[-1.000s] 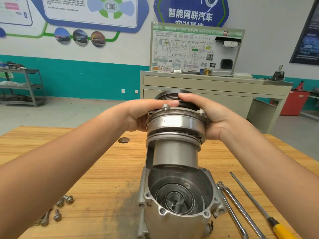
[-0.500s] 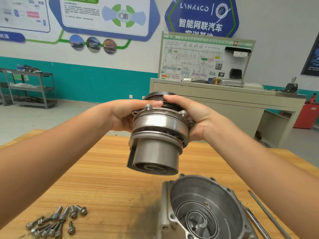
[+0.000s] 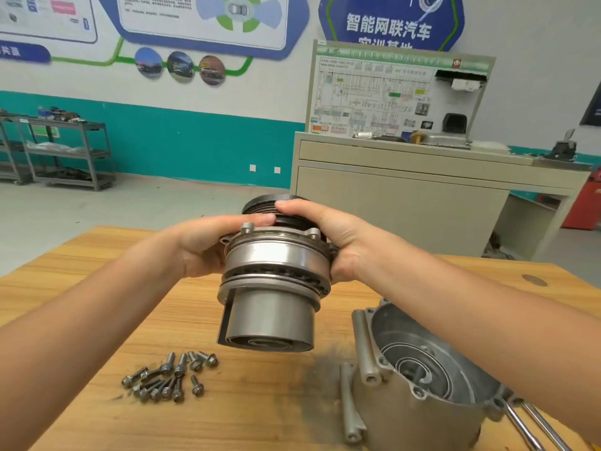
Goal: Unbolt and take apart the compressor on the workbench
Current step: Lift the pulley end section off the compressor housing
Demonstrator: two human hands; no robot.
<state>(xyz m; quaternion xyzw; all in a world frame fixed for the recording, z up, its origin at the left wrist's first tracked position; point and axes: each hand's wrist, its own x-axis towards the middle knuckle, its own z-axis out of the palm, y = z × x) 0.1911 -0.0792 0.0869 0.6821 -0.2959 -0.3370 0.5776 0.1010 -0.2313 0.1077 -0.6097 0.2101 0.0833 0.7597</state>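
Note:
The compressor's inner assembly (image 3: pixel 273 288), a steel cylinder with a flanged collar and a black pulley on top, hangs in the air above the wooden workbench (image 3: pixel 97 288). My left hand (image 3: pixel 201 245) grips its left side at the collar. My right hand (image 3: pixel 328 236) grips the right side, thumb on the pulley rim. A spiral scroll shows at the cylinder's bottom end. The empty aluminium housing (image 3: pixel 419 379) stands open on the bench at lower right, with a spiral scroll inside it.
Several loose bolts (image 3: pixel 169 375) lie in a pile on the bench below the held part. Two metal tool shafts (image 3: pixel 533 424) lie right of the housing. A dark grease smear (image 3: pixel 322 369) marks the wood. A beige cabinet (image 3: pixel 422 190) stands beyond the bench.
Both hands have lifted the inner assembly out of the housing and carried it left, clear of the housing. It now hangs over the bench near the bolts.

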